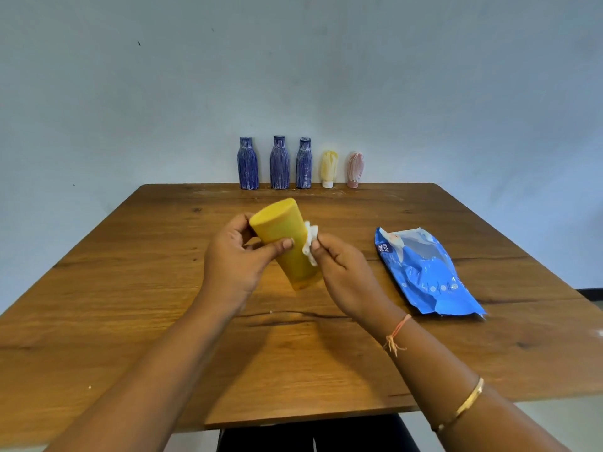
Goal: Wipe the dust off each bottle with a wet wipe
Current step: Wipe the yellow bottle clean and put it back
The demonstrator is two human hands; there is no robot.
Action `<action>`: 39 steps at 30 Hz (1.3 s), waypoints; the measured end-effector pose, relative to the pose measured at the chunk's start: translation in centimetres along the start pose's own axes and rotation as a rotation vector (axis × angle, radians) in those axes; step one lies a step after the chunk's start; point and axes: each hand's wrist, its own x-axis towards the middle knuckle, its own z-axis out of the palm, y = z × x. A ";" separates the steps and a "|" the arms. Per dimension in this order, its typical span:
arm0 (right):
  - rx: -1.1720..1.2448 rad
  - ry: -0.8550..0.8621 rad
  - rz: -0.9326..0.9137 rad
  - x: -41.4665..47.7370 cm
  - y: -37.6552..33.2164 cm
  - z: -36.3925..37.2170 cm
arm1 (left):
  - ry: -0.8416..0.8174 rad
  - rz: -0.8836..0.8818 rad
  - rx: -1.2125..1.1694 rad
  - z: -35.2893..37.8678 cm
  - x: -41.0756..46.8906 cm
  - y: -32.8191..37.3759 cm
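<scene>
Head view: left hand (233, 256) fingers clamp yellow bottle (284, 243), cap hidden; right hand (342, 265) fingers pinch wipe (310, 243).

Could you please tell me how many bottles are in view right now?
6. Three blue bottles, a small yellow bottle and a pink bottle stand along the table's far edge; a large yellow bottle is in the left hand.
</scene>
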 end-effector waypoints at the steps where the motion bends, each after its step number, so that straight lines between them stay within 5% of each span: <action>1: 0.004 -0.011 0.039 -0.3 0.8 0.1 | 0.020 -0.009 -0.050 -0.3 0.2 0.2; 5: 0.001 0.010 0.087 -1.1 1.7 0.5 | 0.072 -0.051 -0.140 -0.4 0.4 0.1; 9: -0.055 0.047 -0.095 -0.4 -0.6 0.8 | -0.055 0.009 0.056 0.3 -0.3 -0.4; 13: -0.016 0.006 -0.177 0.2 -1.2 0.0 | -0.085 0.022 0.007 0.1 -0.2 0.1; 17: -0.075 -0.025 -0.038 -0.3 1.1 -0.7 | 0.035 -0.036 -0.195 -0.4 0.3 0.4; 22: 0.507 -0.054 0.255 -0.5 1.4 -0.6 | 0.092 -0.195 -0.406 -0.3 0.3 -0.8; 24: 0.483 -0.027 0.243 -0.3 1.3 -0.5 | 0.074 -0.252 -0.462 -0.6 0.3 -1.2; 26: 0.315 0.010 0.201 -0.1 1.3 -0.5 | 0.050 -0.267 -0.329 -1.3 0.4 -1.6; 30: -0.159 0.038 -0.045 -0.3 1.3 -1.0 | 0.087 -0.067 0.337 -2.5 0.4 -1.6; 34: -0.534 -0.029 -0.262 -0.4 0.5 -1.0 | -0.116 0.201 0.934 -2.3 0.3 -0.6; 39: -0.528 0.046 -0.337 -0.3 -0.5 -0.7 | -0.167 0.261 0.815 -1.2 -0.3 -0.8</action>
